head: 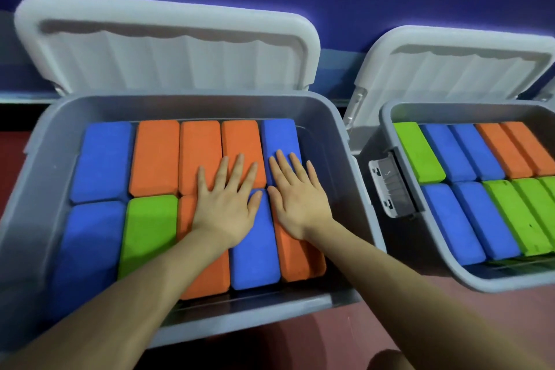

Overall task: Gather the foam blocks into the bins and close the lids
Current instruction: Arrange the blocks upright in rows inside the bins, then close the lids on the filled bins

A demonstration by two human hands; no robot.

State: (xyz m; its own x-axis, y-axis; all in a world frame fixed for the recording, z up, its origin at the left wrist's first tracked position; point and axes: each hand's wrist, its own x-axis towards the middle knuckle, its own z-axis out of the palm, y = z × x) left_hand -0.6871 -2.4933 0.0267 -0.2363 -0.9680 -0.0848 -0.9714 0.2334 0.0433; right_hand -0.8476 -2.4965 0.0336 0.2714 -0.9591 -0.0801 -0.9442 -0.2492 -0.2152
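Inside left grey bin [339,141]: both hands flat on packed foam blocks.
Left hand [223,204] and right hand [295,197] lie palm-down, fingers straight and spread, gripping nothing; 10 blocks fill this bin, lid [168,45] up behind; right of it, second bin [399,219] also filled, lid open.

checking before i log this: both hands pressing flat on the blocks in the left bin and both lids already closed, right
Not quite. The left hand and right hand do press flat on the blocks in the left bin, but the left lid and right lid stand open, as the head view shows.
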